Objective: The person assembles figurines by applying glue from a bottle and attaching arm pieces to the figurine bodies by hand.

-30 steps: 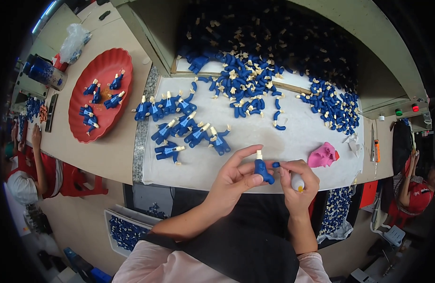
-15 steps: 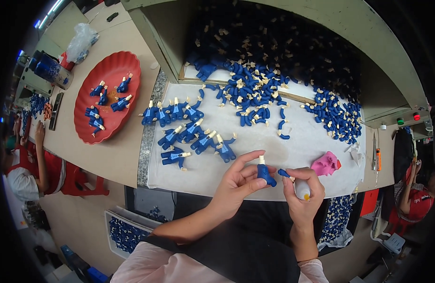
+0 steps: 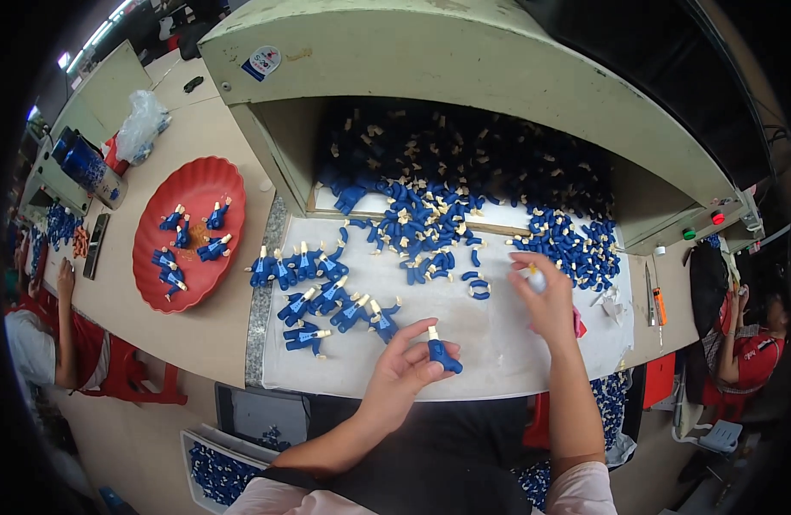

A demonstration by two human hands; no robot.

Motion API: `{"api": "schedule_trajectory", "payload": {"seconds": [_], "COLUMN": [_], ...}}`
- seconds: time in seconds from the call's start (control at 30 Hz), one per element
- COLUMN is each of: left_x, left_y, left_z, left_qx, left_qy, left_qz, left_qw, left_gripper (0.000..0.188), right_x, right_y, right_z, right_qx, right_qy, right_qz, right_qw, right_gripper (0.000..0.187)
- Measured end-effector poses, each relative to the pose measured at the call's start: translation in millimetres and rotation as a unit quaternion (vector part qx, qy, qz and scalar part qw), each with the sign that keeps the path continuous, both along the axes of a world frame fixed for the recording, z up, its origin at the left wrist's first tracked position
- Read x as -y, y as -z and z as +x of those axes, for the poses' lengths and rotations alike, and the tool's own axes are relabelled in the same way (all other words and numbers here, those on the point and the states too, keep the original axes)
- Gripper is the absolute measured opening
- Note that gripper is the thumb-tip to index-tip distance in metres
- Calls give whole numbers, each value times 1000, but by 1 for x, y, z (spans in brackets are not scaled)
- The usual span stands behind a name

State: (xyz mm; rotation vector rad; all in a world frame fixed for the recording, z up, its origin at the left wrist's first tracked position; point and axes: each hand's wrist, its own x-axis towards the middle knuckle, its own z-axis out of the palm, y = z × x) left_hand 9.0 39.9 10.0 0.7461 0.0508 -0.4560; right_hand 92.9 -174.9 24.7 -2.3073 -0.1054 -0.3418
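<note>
My left hand (image 3: 404, 369) is closed around a blue figurine body (image 3: 444, 354) with a cream neck peg pointing up, above the near edge of the white work sheet. Raised over the sheet's right half, my right hand (image 3: 545, 300) grips a small white bottle (image 3: 536, 281) with a yellow tip. Its fingertips are near the loose blue figurine arms (image 3: 479, 290) with cream hands. On the left of the sheet lie several blue figurine bodies (image 3: 303, 307), many with arms attached. A pink lump (image 3: 578, 323) is mostly hidden behind my right forearm.
A red scalloped dish (image 3: 189, 296) with several figurines stands at left. Ahead, a pale green booth (image 3: 464, 73) holds a heap of blue parts (image 3: 430, 206). Tweezers (image 3: 650, 296) and an orange-handled tool (image 3: 660, 306) lie at right. Co-workers sit on both sides.
My right hand has moved up and away from the figurine body in my left hand. The small blue piece in its fingers no longer shows. The head view has shifted upward.
</note>
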Motion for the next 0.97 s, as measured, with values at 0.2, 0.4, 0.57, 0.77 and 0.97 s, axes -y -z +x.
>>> {"api": "schedule_trajectory", "payload": {"seconds": [0.2,0.4,0.57,0.77,0.97], "left_x": [-5,1,-2,-1,4], "left_y": [-2,9,5,7,8], "left_z": [-3,1,-5,-3,-5], "left_qx": [6,25,48,38,37], "left_qy": [-16,20,11,14,30], "left_qz": [11,-30,-39,-56,-65], "left_qw": [1000,999,998,998,997], "left_gripper": [51,53,52,53,54], "right_x": [-1,26,26,16,22], "right_y": [-16,16,3,-7,23], "right_z": [27,36,27,-14,-51], "right_qx": [62,101,99,34,-54], "right_qy": [109,73,-9,-18,-184], "right_qz": [-143,-303,-221,7,288], "right_qw": [982,945,970,999,938], "right_gripper": [17,32,26,18,19]}}
